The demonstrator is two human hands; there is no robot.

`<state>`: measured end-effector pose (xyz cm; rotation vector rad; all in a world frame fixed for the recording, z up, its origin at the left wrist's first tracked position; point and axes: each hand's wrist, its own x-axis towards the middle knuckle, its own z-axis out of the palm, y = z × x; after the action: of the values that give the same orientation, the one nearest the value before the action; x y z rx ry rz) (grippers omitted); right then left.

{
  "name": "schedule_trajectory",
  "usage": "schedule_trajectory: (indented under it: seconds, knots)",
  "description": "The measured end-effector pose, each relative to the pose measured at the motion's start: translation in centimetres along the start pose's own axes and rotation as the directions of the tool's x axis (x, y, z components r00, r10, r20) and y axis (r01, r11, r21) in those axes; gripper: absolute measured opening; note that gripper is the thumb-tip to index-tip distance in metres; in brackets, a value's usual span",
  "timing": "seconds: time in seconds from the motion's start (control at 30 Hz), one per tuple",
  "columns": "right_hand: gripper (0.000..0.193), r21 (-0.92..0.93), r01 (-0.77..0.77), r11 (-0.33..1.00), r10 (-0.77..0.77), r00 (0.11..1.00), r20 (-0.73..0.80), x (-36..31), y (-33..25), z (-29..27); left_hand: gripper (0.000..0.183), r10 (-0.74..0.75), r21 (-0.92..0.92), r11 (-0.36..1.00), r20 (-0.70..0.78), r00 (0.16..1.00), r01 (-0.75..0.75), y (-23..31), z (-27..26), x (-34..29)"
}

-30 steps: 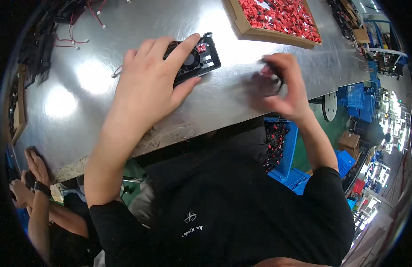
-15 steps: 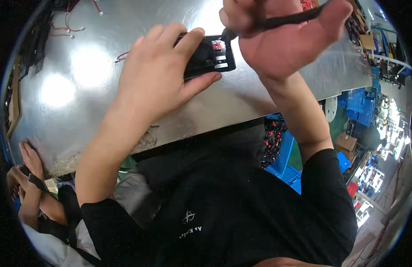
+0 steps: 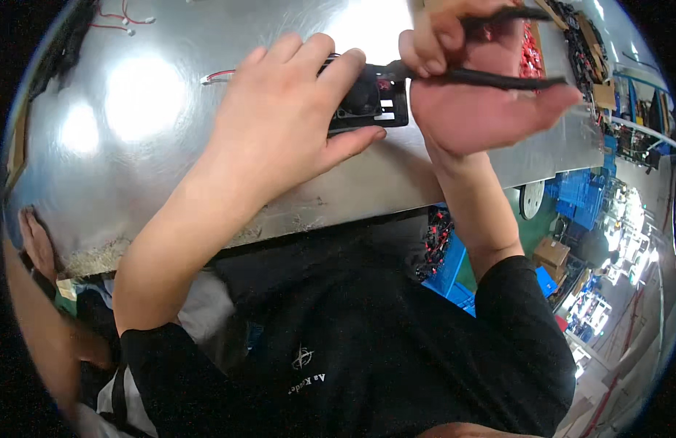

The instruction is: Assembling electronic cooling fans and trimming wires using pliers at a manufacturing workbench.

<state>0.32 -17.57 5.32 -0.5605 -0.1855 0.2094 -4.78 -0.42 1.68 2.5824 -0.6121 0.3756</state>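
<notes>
My left hand (image 3: 279, 109) is closed over a black rectangular plastic case (image 3: 398, 119) on the metal table, its thumb along the near edge. At the right end of the case, a small red part (image 3: 384, 85) and pale pieces show; the palm and fingers hide the left part. My right hand (image 3: 473, 120), palm turned up, holds a pair of black-handled pliers (image 3: 498, 78). Their two handles stand apart, fingers curled about them. The dark head of the pliers reaches the far right corner of the case; whether the jaws grip anything I cannot make out.
Red-and-white wires with connectors (image 3: 126, 23) lie on the metal table (image 3: 352, 175) at the far left. Red parts (image 3: 531, 55) sit beyond my right hand. Below the table edge is a blue crate (image 3: 449, 274). Another person's arm (image 3: 42, 314) is at the left.
The case and my left hand appear further right in the picture. The pliers' handles have spread apart and both now show; my right hand sits slightly lower. The other person's arm has shifted.
</notes>
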Motion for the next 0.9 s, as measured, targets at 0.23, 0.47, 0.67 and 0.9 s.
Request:
schedule_trajectory:
  seconds: [0.23, 0.47, 0.67, 0.9]
  knots:
    - [0.114, 0.203, 0.004, 0.979, -0.018, 0.998, 0.066, -0.7, 1.6, 0.6, 0.062, 0.006, -0.002, 1.000, 0.001, 1.000, -0.006, 0.1, 0.1, 0.1]
    - [0.119, 0.193, 0.124, 0.973, -0.131, 0.991, 0.023, 0.2, 3.2, 0.6, 0.058, -0.001, 0.061, 0.998, -0.016, 1.000, 0.002, 0.1, 0.3, -0.2]
    - [0.113, 0.136, 0.056, 0.989, -0.067, 0.995, 0.080, 0.8, 3.0, -0.5, 0.058, 0.005, 0.061, 0.998, -0.037, 0.999, -0.003, -0.2, 0.4, -0.3]
    - [0.101, 0.153, -0.093, 0.984, -0.011, 0.823, 0.567, 3.0, 2.2, -0.8, 0.064, 0.021, 0.014, 1.000, -0.038, 0.999, -0.021, -0.1, 0.2, -0.2]
